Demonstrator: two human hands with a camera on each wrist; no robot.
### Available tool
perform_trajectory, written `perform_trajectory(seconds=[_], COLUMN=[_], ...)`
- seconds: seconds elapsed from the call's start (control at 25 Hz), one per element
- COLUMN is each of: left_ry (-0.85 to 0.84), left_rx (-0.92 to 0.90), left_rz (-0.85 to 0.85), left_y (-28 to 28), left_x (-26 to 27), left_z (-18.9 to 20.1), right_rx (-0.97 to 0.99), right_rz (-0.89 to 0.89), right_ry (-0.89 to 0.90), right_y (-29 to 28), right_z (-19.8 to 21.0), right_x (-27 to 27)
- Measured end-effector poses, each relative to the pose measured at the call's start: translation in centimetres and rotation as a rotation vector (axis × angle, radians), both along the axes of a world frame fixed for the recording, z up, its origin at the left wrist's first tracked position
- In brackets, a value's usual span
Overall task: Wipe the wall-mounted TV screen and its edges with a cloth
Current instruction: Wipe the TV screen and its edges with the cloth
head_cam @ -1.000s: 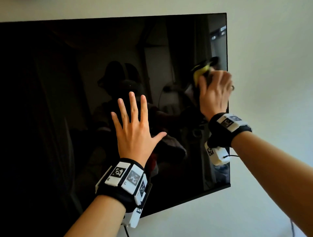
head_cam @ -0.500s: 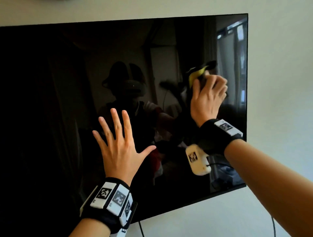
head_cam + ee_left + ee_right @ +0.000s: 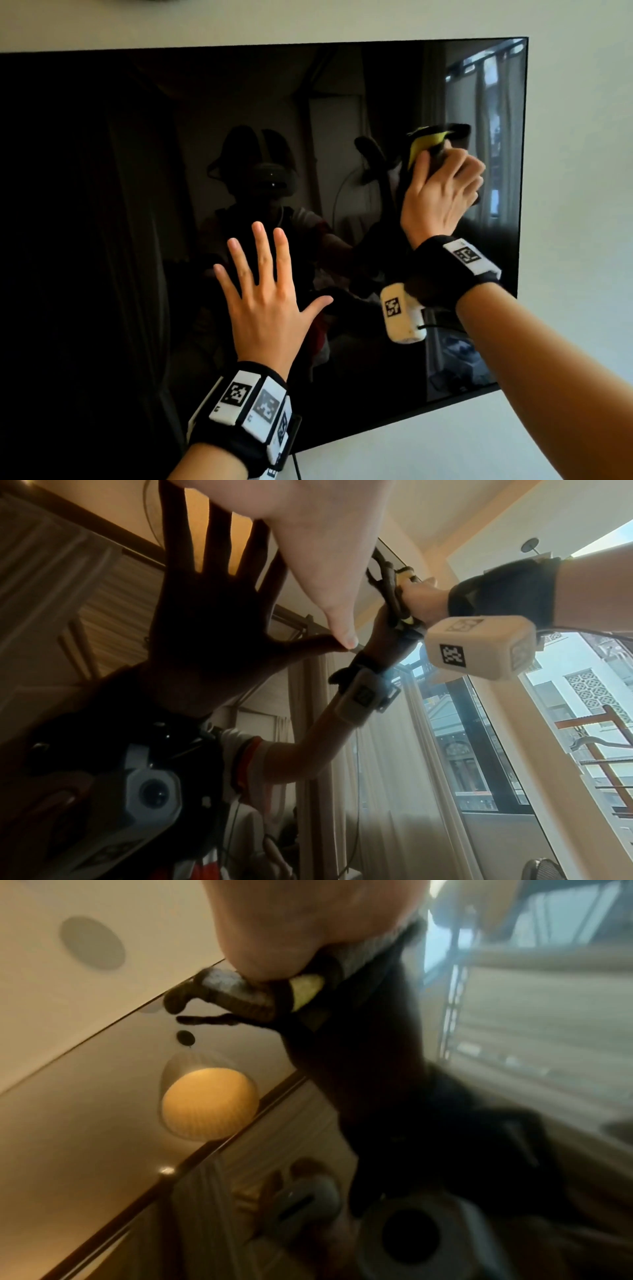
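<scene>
The black wall-mounted TV screen [image 3: 102, 205] fills most of the head view, dark and reflective. My right hand [image 3: 442, 192] grips a dark cloth with a yellow patch [image 3: 424, 142] and presses it against the glass near the screen's right side. In the right wrist view the same cloth [image 3: 240, 988] is bunched under my fingers against the screen [image 3: 103, 1096]. My left hand [image 3: 263, 294] lies flat on the glass lower down, fingers spread and straight. The left wrist view shows my left hand's thumb [image 3: 329, 593] touching the screen and the right hand [image 3: 421, 599] with the cloth [image 3: 390, 588] beyond.
A pale wall [image 3: 575, 171] surrounds the TV, with its right edge [image 3: 522, 171] and lower edge [image 3: 411, 416] in view. A thin cable [image 3: 296, 467] hangs below the bottom edge. The glass mirrors a person and a window.
My right hand with the cloth has moved left, away from the TV's right edge and a little lower on the glass. The left hand has stayed flat, shifting slightly down and left.
</scene>
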State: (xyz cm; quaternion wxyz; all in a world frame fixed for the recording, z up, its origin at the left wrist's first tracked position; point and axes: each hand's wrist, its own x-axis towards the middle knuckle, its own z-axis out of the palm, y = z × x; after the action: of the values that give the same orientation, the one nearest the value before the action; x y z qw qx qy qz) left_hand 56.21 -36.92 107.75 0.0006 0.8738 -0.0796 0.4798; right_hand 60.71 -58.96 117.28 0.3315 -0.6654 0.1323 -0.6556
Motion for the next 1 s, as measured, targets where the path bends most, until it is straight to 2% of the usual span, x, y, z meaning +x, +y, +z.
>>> perform_trajectory(seconds=[0.12, 0.16, 0.28, 0.32, 0.44, 0.48, 0.6, 0.64, 0.68, 0.76, 0.8, 0.84, 0.92, 0.96, 1.0], left_ry=[0.015, 0.02, -0.007, -0.023, -0.029, -0.018, 0.018, 0.028, 0.031, 0.03, 0.027, 0.023, 0.006, -0.004, -0.01], left_rx=[0.001, 0.005, 0.024, 0.023, 0.03, 0.043, 0.044, 0.048, 0.061, 0.077, 0.074, 0.07, 0.067, 0.067, 0.07], left_rz=[-0.002, -0.01, -0.068, -0.094, -0.06, -0.018, 0.048, 0.043, 0.035, 0.021, 0.017, 0.016, 0.008, 0.005, 0.003], left_y=[0.2, 0.3, 1.4, 2.2, 5.5, 6.9, 10.0, 10.8, 11.4, 11.8, 11.6, 11.6, 11.3, 11.4, 11.4], left_x=[-0.1, -0.2, -0.5, -0.6, -0.9, -1.2, -1.1, -1.0, -1.0, -1.0, -1.0, -1.0, -0.9, -0.7, -0.6], left_z=[0.2, 0.3, 0.5, 0.5, 0.0, -0.2, -0.5, -0.5, -0.6, -0.7, -0.8, -0.8, -0.8, -0.8, -0.8], right_rx=[-0.37, -0.407, -0.041, 0.0, -0.304, -0.341, -0.011, 0.025, -0.043, -0.299, -0.351, -0.286, 0.016, 0.067, -0.003], right_rz=[0.017, 0.016, 0.031, 0.032, 0.021, 0.025, 0.046, 0.048, 0.043, 0.035, 0.022, 0.002, 0.009, 0.014, 0.015], right_ry=[0.01, 0.0, -0.005, 0.001, 0.012, 0.005, 0.009, 0.01, 0.013, 0.01, -0.003, -0.006, -0.005, -0.001, 0.005], right_y=[3.5, 3.3, 2.7, 3.6, 8.1, 8.4, 8.6, 9.8, 11.6, 14.6, 14.2, 13.5, 12.3, 12.8, 13.9], right_z=[-2.9, -2.9, -0.2, -0.1, -2.0, -1.9, 0.7, 0.8, 0.2, -1.5, -1.4, -0.5, 1.2, 1.2, 0.6], right_x=[0.0, -0.1, -0.4, -0.3, -0.3, -0.3, -0.6, -0.7, -0.8, -0.7, -0.5, -0.5, -0.5, -0.4, -0.6])
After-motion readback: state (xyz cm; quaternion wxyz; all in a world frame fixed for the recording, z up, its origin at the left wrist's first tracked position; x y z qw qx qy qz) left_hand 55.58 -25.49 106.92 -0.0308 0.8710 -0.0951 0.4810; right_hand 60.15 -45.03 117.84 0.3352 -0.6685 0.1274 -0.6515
